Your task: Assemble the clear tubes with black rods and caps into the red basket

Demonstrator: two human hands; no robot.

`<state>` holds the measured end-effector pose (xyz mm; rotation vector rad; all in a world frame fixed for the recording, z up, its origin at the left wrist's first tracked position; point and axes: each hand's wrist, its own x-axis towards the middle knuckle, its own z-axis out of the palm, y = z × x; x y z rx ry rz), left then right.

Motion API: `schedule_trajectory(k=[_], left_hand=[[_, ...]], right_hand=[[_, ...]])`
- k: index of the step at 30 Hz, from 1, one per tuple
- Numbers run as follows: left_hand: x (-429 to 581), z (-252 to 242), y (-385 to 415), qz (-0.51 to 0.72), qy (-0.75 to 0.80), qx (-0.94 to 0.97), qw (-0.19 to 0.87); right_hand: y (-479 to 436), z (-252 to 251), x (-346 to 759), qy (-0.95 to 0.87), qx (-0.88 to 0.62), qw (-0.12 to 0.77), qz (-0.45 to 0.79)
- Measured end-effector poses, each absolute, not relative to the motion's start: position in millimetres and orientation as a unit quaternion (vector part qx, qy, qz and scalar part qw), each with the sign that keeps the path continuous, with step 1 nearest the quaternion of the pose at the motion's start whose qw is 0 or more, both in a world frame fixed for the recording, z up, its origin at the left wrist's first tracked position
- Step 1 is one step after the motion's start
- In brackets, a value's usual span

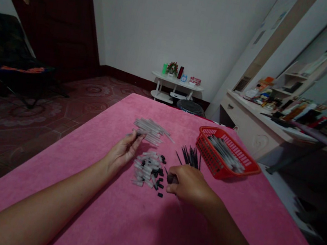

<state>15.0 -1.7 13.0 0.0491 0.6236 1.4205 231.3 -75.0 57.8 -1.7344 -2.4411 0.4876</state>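
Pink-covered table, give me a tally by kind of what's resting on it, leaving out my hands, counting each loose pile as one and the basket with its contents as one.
Red basket: 1
Pale tube pile: 1
Small clear-and-black piece pile: 1
Thin black stick pile: 1
Total: 4

Pink surface (98, 220): left grip (123, 150) beside pale tubes (149, 130), right grip (191, 184) by black rods (190, 155), small caps (148, 165) heaped between; red basket (211, 158) far right.
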Motion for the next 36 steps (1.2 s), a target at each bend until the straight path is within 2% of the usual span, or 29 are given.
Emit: schedule_trajectory(k=[3,6,10,14,18,24,36], left_hand=[[18,10,-4,0.635,0.294,0.042,0.713],[23,7,-8,0.632,0.302,0.099,0.707],[28,1,-11,0.606,0.305,0.201,0.707],[30,-3,-13,0.58,0.32,0.242,0.709],[30,-4,-13,0.577,0.316,0.268,0.704],[32,-2,-17,0.578,0.324,0.29,0.69],[34,-2,-18,0.576,0.32,0.305,0.687]], right_hand=[[-78,54,228,-0.803,-0.578,0.016,0.144],[-78,53,226,-0.804,-0.574,0.049,0.149],[-70,47,228,-0.769,-0.573,0.201,0.2],[-60,40,228,-0.654,-0.563,0.367,0.348],[-57,37,228,-0.558,-0.523,0.468,0.443],[-58,33,228,-0.486,-0.476,0.517,0.52],[-62,31,214,-0.486,-0.492,0.534,0.487]])
